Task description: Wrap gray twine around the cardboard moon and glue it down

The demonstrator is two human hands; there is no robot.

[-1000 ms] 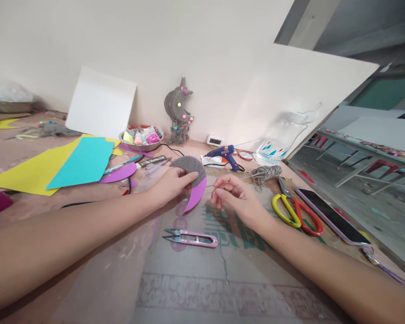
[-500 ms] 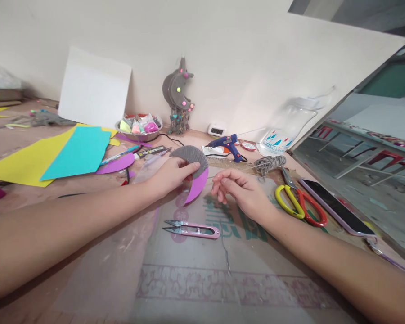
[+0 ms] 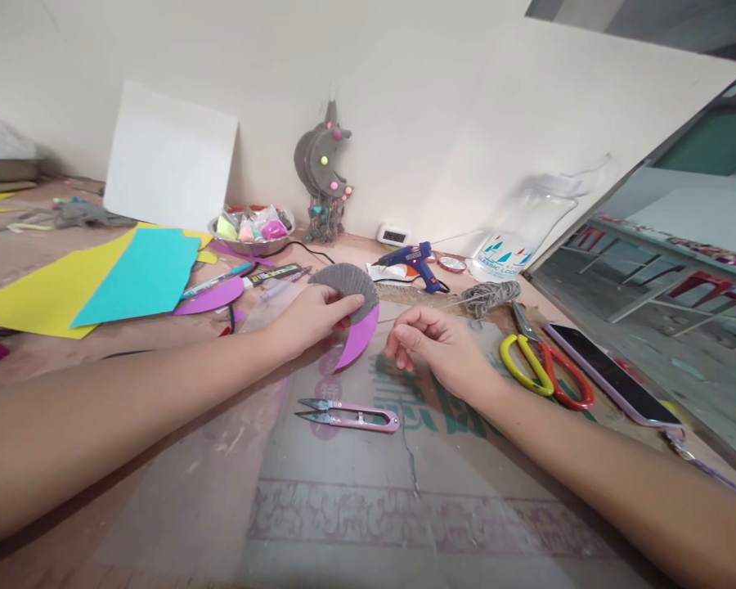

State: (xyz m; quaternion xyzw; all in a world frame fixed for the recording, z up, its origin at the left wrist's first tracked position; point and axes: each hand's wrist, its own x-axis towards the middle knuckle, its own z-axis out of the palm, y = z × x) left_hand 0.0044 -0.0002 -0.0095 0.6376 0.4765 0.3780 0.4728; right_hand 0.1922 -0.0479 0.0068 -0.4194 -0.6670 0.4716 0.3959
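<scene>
On the near part of the table (image 3: 177,384), small pink snips (image 3: 361,417) lie. Past them, the left hand (image 3: 312,317) pinches a purple moon (image 3: 359,337). Gray yarn covers its top part; the low tip is bare, so I think some wrapping is left. The right hand (image 3: 433,343), to the right, is half curled, maybe on the yarn; I cannot tell. Farther right sits the yarn bundle (image 3: 489,298). At the far wall (image 3: 429,123) is a gray moon (image 3: 325,164) with dots.

The left hand (image 3: 310,321) and right hand (image 3: 438,345) are bare, like both forearms (image 3: 159,393).

open sheet (image 3: 331,463) before snips (image 3: 343,422), crescent (image 3: 361,330) beyond
</scene>
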